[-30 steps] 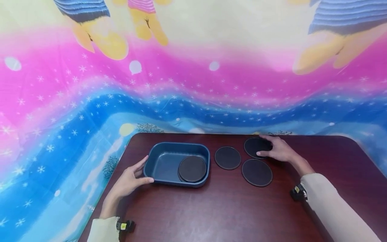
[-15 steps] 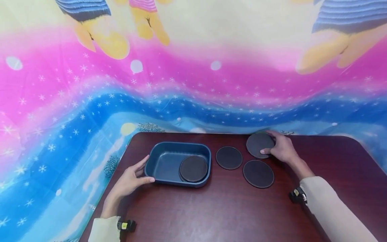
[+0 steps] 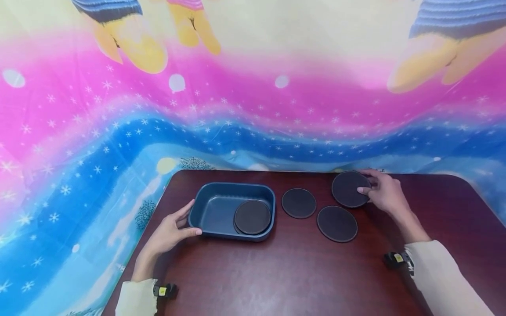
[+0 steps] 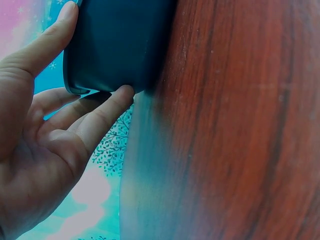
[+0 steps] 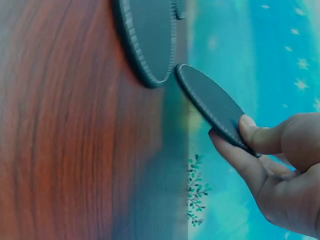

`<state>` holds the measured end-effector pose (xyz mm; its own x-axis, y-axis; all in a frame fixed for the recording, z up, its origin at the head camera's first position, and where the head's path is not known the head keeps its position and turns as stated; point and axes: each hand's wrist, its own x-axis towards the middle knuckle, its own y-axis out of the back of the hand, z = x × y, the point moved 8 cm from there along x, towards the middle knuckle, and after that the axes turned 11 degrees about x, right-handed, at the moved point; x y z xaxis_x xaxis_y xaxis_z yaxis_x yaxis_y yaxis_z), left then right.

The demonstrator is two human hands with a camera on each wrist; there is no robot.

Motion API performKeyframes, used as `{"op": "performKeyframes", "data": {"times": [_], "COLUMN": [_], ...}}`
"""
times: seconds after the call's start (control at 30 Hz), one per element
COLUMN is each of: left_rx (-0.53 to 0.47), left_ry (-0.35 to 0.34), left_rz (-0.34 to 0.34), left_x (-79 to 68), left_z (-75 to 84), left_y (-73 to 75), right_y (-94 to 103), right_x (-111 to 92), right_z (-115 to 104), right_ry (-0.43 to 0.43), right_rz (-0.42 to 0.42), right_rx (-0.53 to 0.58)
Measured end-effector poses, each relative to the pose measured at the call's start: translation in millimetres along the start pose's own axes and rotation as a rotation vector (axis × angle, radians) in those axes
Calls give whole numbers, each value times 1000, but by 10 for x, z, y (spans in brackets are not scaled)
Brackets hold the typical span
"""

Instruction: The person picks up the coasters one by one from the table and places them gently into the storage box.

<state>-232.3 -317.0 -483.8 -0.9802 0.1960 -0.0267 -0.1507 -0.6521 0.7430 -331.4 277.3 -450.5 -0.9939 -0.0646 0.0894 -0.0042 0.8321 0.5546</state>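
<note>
My right hand point(image 3: 389, 193) pinches a round dark coaster point(image 3: 348, 189) at its right edge, thumb on top and fingers beneath. In the right wrist view this coaster point(image 5: 210, 97) is tilted, with stitching along its rim. On the left, my left hand point(image 3: 168, 232) holds the left end of a dark blue rectangular container point(image 3: 213, 213), thumb at the near corner and fingers at the far side. Inside the container's right part lies a coaster point(image 3: 252, 217), apparently with another under it. Two more coasters lie flat on the table: one beside the container point(image 3: 298, 203), another nearer me point(image 3: 337, 224).
The dark red wooden table point(image 3: 276, 276) has rounded far corners. Behind its far edge hangs a colourful printed cloth point(image 3: 253, 101) in pink and blue. A small black device point(image 3: 396, 259) sits at my right cuff, another point(image 3: 165, 291) at the left.
My right hand has taken hold of the farthest coaster, raised it off the table and shifted it a little to the right. The left hand and the container have stayed in place.
</note>
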Motion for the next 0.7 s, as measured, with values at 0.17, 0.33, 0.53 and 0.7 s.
{"op": "performKeyframes", "data": {"times": [0.17, 0.33, 0.53, 0.7], "left_rx": [0, 4, 13, 12], "left_ry": [-5, -1, -5, -10], "left_rz": [-1, 1, 8, 5], "left_x": [-3, -2, -1, -6], "left_z": [9, 9, 9, 7], "left_y": [2, -3, -4, -5], "right_y": [33, -22, -60, -82], "right_x": [-150, -296, -370, -406], "right_z": [92, 103, 88, 89], "right_ry": [-113, -137, -139, -170], "right_rz": [-24, -66, -84, -103], "right_rx": [221, 435, 582, 662]}}
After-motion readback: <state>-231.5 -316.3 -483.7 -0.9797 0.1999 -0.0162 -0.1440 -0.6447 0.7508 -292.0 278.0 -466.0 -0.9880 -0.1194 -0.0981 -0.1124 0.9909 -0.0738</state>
